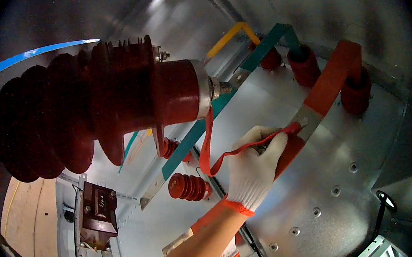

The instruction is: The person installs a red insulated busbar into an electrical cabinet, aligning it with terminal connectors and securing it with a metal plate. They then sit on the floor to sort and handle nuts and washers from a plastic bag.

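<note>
While the right hand [254, 166] pinches the red strap [208, 143] against the red busbar [331, 82], its fingers closed, that strap hangs limp from the ribbed insulator [90, 104]. Soft, light stuff, best gripped near its end. Left hand [229, 253] barely shows; can't tell its fingers.

Just one view here, a head-worn fisheye looking into a grey metal cabinet [325, 175], so straight edges bow hard toward the dark round rim. It sits really close: the big dark red ribbed insulator [90, 106] fills the frame from 9 to 12 o'clock, nearly against the lens. The wearer's forearm comes in from 6 o'clock, putting the gloved right hand [254, 168] just past centre.
</note>
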`<action>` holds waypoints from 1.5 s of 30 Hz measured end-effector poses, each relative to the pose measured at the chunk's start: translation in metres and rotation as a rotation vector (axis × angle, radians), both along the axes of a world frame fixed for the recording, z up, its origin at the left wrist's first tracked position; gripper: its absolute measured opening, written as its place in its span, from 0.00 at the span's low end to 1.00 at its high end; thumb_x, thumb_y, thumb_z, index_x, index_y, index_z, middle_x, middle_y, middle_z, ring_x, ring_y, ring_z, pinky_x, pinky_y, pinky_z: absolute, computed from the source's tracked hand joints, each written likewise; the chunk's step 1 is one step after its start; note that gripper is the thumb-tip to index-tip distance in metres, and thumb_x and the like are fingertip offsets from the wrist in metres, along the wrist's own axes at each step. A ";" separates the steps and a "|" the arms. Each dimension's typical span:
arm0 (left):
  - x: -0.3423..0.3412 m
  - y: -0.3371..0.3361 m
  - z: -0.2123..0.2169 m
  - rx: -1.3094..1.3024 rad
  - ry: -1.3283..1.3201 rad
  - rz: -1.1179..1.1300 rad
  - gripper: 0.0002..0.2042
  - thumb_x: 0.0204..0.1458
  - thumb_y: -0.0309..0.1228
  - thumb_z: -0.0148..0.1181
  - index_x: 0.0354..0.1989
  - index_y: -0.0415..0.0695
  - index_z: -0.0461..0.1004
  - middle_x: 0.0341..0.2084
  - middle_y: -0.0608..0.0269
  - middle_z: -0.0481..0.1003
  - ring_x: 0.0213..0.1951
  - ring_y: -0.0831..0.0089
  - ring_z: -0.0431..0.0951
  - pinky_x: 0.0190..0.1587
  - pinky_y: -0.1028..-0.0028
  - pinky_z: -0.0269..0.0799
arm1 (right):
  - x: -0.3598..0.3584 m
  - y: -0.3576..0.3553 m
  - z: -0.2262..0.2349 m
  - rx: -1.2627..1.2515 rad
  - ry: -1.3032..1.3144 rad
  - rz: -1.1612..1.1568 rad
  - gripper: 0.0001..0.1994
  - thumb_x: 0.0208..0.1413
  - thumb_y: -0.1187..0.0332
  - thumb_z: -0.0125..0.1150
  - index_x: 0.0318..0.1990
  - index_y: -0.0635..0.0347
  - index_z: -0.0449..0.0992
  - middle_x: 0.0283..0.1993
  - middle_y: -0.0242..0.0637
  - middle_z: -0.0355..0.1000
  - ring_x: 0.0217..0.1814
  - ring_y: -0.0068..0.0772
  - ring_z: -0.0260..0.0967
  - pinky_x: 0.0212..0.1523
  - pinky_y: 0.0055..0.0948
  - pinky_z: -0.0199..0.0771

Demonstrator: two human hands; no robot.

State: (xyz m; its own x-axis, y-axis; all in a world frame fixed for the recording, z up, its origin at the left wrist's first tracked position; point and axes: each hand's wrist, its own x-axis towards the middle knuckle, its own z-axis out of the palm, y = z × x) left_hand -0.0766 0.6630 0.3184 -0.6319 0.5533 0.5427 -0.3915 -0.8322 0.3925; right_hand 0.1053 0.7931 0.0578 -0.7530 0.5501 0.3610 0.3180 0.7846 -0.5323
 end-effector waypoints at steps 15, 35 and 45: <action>-0.044 -0.040 -0.078 -0.073 0.122 0.739 0.09 0.49 0.25 0.68 0.39 0.38 0.82 0.22 0.66 0.74 0.23 0.79 0.70 0.26 0.77 0.64 | -0.053 -0.089 0.099 0.361 0.148 -0.068 0.10 0.58 0.64 0.53 0.32 0.58 0.77 0.25 0.45 0.74 0.26 0.50 0.75 0.29 0.41 0.74; -0.069 -0.154 -0.054 -0.742 0.950 1.059 0.10 0.64 0.31 0.47 0.40 0.38 0.74 0.25 0.50 0.78 0.26 0.57 0.82 0.28 0.63 0.77 | -0.082 -0.087 0.080 0.147 0.264 0.085 0.11 0.58 0.64 0.54 0.33 0.60 0.80 0.25 0.43 0.75 0.27 0.47 0.77 0.30 0.40 0.76; -0.044 -0.109 -0.092 -0.473 0.949 0.611 0.18 0.66 0.36 0.50 0.27 0.35 0.75 0.19 0.42 0.75 0.23 0.47 0.78 0.26 0.56 0.70 | -0.050 -0.075 0.080 -0.313 0.398 -0.104 0.13 0.57 0.63 0.59 0.46 0.59 0.77 0.37 0.44 0.79 0.36 0.44 0.79 0.37 0.38 0.77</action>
State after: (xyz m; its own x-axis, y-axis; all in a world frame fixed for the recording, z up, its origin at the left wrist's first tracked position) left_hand -0.1209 0.5543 0.2265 -0.3194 0.5716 0.7558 0.6202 -0.4769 0.6228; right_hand 0.0549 0.7181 0.1375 -0.5266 0.7420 0.4149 0.1104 0.5436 -0.8321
